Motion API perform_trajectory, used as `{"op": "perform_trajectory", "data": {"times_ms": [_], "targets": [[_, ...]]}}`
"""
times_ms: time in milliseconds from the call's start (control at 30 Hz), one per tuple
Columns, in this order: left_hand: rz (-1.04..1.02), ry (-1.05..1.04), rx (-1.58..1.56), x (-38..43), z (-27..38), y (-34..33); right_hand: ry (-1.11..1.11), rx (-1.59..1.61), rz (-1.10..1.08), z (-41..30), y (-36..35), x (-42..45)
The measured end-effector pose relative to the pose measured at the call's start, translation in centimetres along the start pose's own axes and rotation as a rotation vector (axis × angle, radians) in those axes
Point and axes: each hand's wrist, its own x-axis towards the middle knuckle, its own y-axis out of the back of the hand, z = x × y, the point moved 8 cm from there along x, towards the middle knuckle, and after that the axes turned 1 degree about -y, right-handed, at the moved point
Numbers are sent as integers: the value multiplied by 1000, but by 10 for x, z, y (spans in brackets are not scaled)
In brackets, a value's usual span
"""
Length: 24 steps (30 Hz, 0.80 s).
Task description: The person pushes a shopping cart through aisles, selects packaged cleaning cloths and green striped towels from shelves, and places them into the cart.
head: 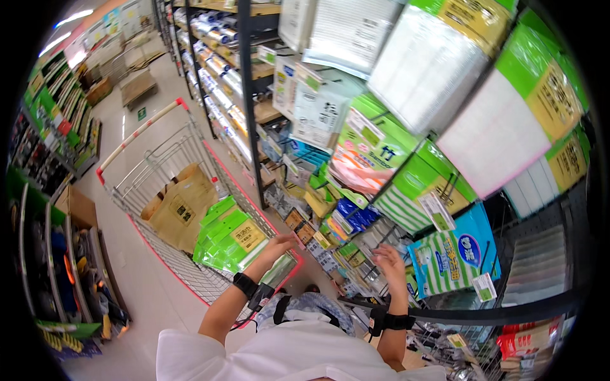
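My left hand hovers by the near end of a wire shopping cart, beside its red-edged rim. Nothing shows in its fingers. Just below it in the cart are green plastic packs of cleaning cloths, next to a tan bag with dark handles. A bottle with a red cap stands behind the packs. Over on the right, my right hand is raised in front of the display hooks, its fingers apart and holding nothing visible. Closest to it hangs a blue pack of striped cloths.
A display rack holds large white-and-green cloth packs and a bamboo-cloth pack on hooks. A black rack post rises beyond the cart. Shelves line the aisle's left side. A flat trolley stands farther off.
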Motion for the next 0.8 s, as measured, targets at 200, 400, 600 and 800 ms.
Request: {"op": "perform_trajectory", "data": {"times_ms": [200, 400, 600, 800], "targets": [[-353, -215, 95, 26, 103, -125, 169, 28, 349, -29, 72, -5], [-416, -354, 120, 41, 150, -205, 233, 8, 370, -35, 106, 16], [-303, -619, 295, 83, 158, -240, 88, 37, 394, -9, 133, 40], [-273, -725, 299, 93, 166, -250, 175, -9, 349, 3, 144, 59]]}}
